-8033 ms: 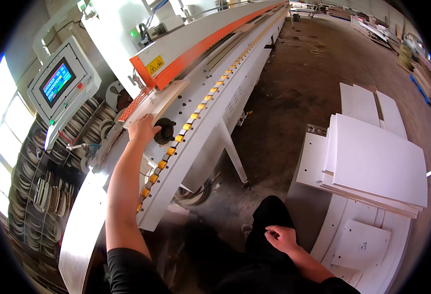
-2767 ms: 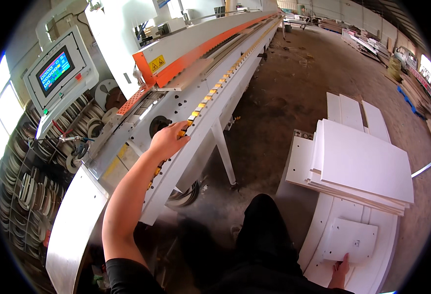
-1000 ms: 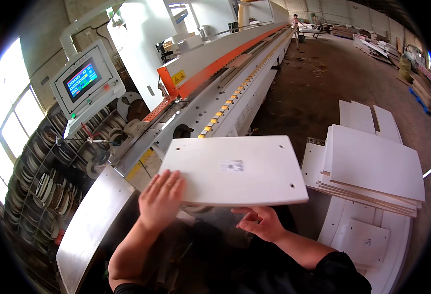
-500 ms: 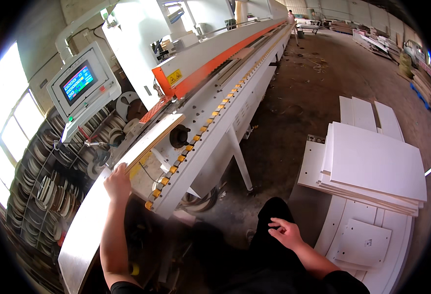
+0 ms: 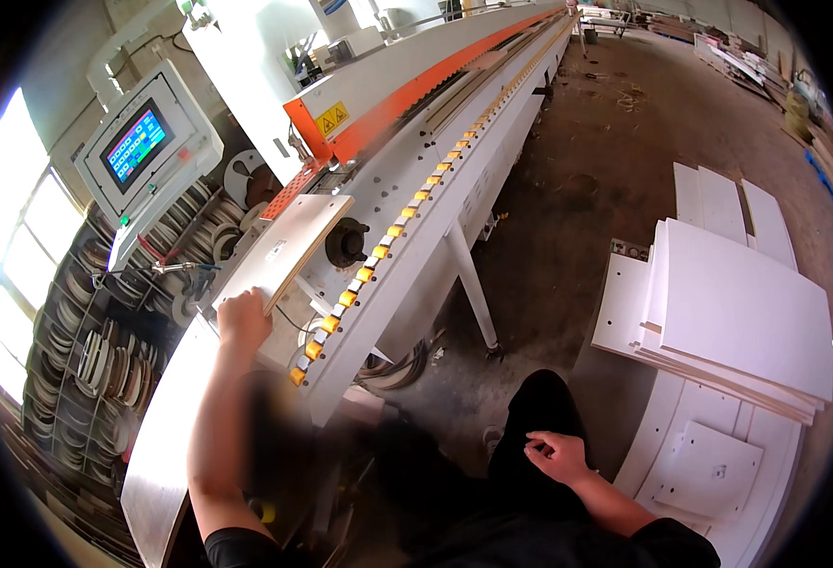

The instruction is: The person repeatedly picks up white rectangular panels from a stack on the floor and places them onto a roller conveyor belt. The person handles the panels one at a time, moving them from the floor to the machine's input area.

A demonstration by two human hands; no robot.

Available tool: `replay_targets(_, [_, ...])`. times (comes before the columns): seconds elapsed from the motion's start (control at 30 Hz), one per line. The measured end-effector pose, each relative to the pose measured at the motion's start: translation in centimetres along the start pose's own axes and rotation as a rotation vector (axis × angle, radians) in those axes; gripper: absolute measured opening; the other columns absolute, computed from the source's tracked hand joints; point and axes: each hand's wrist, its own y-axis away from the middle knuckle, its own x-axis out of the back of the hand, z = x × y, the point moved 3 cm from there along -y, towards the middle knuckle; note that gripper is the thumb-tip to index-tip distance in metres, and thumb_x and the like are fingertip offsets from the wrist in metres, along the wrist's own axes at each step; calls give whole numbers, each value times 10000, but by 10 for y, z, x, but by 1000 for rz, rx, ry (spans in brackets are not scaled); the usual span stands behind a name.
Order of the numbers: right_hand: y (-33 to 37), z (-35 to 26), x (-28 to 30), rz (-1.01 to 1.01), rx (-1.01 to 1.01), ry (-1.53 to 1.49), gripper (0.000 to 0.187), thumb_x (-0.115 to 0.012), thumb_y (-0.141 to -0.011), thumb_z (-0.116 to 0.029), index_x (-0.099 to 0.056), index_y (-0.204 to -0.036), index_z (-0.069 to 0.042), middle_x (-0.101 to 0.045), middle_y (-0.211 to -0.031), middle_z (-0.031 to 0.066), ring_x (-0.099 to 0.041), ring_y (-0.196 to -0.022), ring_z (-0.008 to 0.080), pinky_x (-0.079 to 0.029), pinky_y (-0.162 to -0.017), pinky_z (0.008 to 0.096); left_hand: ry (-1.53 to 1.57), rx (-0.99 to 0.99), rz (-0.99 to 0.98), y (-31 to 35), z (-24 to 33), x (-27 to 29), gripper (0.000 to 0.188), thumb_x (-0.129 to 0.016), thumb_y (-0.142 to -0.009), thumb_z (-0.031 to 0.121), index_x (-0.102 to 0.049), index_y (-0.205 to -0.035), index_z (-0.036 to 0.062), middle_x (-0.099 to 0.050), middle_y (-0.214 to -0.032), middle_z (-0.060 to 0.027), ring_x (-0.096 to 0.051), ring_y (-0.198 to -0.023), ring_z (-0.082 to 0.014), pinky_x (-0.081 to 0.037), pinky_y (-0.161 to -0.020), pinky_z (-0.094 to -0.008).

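A white board [image 5: 284, 248] with a small label on top and a brown layered edge lies at the near end of a long white and orange machine [image 5: 369, 123]. My left hand [image 5: 244, 320] is closed over the board's near end. Under my left forearm, a pale curved support table [image 5: 165, 450] stretches toward me. My right hand [image 5: 560, 458] is held above my right thigh, fingers loosely bent and apart, with nothing in it. To its right stands a stack of white panels [image 5: 748, 303].
A control screen [image 5: 137, 144] hangs at the left, above a rack of edging rolls [image 5: 104, 379]. Yellow rollers [image 5: 365, 275] line the machine's near rail. A slanted leg [image 5: 473, 289] meets the floor. More white panels [image 5: 710, 473], some drilled, lie at the lower right.
My left hand has moved slightly forward and right along with the board, whose top and label show more plainly. My right hand stays nearly still. The whole view has shifted a little.
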Motion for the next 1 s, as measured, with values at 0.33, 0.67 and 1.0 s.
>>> replay_targets(0.33, [-14, 9, -6, 44, 1, 2, 231, -807, -836, -218, -772, -1035, -106, -775, -858, -1, -696, -598, 112, -529, -549, 255, 41, 19, -32, -97, 60, 21, 357, -768, -801, 308, -728, -1054, 60, -772, -941, -132, -754, -896, -313, -596, -780, -433])
replay_targets(0.67, [4, 26, 18, 22, -139, -153, 297, -761, -939, -316, -733, -1158, -116, -762, -910, 20, -732, -747, 140, -560, -674, 290, 406, -87, 150, -141, 107, 26, 686, -697, -902, 553, -590, -1429, 128, -680, -1336, -152, -626, -1251, -381, -497, -1011, -505])
replay_targets(1.0, [201, 74, 129, 948, -772, -328, 292, -642, -1023, -251, -727, -946, 18, -730, -805, 99, -654, -638, 129, -543, -601, 275, 1356, -306, -220, -87, 180, 37, 485, -564, -1068, 237, -503, -1502, 28, -630, -1304, -72, -574, -1151, -135, -438, -1006, -270])
